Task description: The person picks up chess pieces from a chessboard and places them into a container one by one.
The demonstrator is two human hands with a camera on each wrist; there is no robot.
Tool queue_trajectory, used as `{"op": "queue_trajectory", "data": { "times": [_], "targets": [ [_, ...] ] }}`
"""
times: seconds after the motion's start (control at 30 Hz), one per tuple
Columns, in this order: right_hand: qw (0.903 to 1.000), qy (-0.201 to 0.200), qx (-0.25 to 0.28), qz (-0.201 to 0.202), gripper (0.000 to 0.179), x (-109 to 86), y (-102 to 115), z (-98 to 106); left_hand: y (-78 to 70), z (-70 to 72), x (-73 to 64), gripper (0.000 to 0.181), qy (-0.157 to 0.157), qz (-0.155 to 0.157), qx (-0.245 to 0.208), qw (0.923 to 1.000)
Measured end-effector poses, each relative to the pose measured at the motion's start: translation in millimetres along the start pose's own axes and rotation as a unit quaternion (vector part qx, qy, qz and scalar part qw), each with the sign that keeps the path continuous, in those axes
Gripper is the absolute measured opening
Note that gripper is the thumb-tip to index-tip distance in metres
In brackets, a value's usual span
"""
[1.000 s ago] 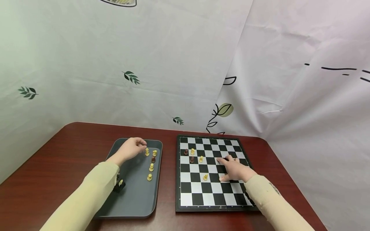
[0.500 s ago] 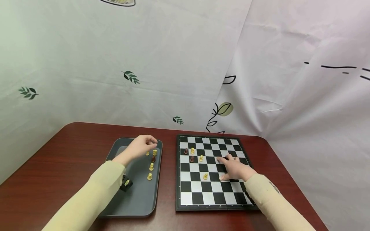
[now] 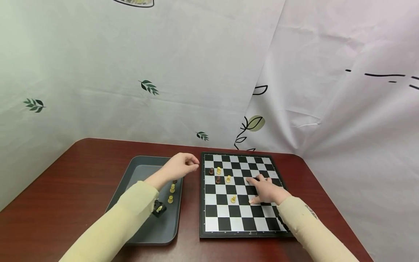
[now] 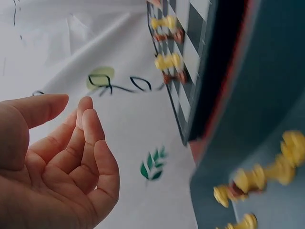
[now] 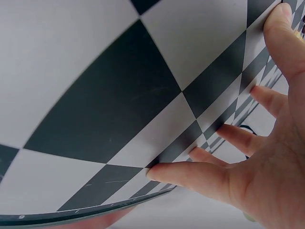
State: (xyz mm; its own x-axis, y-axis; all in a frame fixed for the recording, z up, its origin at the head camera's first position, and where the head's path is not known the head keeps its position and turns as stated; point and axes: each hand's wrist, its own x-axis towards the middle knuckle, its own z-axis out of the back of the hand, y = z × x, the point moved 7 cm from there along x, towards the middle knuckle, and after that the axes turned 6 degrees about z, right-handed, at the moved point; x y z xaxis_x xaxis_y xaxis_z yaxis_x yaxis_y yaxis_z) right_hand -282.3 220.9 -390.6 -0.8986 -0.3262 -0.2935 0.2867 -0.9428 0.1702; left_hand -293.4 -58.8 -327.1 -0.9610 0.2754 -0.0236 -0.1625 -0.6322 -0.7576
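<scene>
My left hand (image 3: pixel 180 165) hovers over the gap between the grey tray (image 3: pixel 154 229) and the chessboard (image 3: pixel 229 235). In the left wrist view that hand (image 4: pixel 71 167) holds nothing; its fingers bend loosely, apart from the thumb. Yellow chess pieces (image 3: pixel 172 188) stand along the tray's right side, partly hidden by my forearm. Spread on the board, my right hand (image 3: pixel 266 191) touches the squares with its fingertips (image 5: pixel 155 172). Left of it, several pieces stand on the board, among them a yellow one (image 3: pixel 233 199) and a brown one (image 3: pixel 218 179).
A dark red-brown table (image 3: pixel 75 174) carries the tray and the board, side by side. Behind it hangs a white cloth (image 3: pixel 183 72) with leaf prints. A small black device (image 3: pixel 159 208) sits at my left wrist, above the tray.
My left hand has moved right, from over the far part of the tray past its right edge toward the board. The right hand and the pieces on the board have stayed in place.
</scene>
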Motion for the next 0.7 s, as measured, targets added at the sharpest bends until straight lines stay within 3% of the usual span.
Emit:
{"op": "queue_trajectory", "data": {
  "times": [0.3, 0.7],
  "targets": [
    [1.0000, 0.002, 0.000, -0.003, 0.082, 0.2, -0.5, 0.1, -34.8, -26.8, -1.4, 0.015, 0.020, -0.033, -0.007, 0.9992],
    [0.9999, 0.008, -0.003, -0.013, 0.082, 1.8, -2.3, -1.1, -55.5, -75.8, 0.4, 0.016, 0.064, -0.062, -0.013, 0.9960]
  ]
}}
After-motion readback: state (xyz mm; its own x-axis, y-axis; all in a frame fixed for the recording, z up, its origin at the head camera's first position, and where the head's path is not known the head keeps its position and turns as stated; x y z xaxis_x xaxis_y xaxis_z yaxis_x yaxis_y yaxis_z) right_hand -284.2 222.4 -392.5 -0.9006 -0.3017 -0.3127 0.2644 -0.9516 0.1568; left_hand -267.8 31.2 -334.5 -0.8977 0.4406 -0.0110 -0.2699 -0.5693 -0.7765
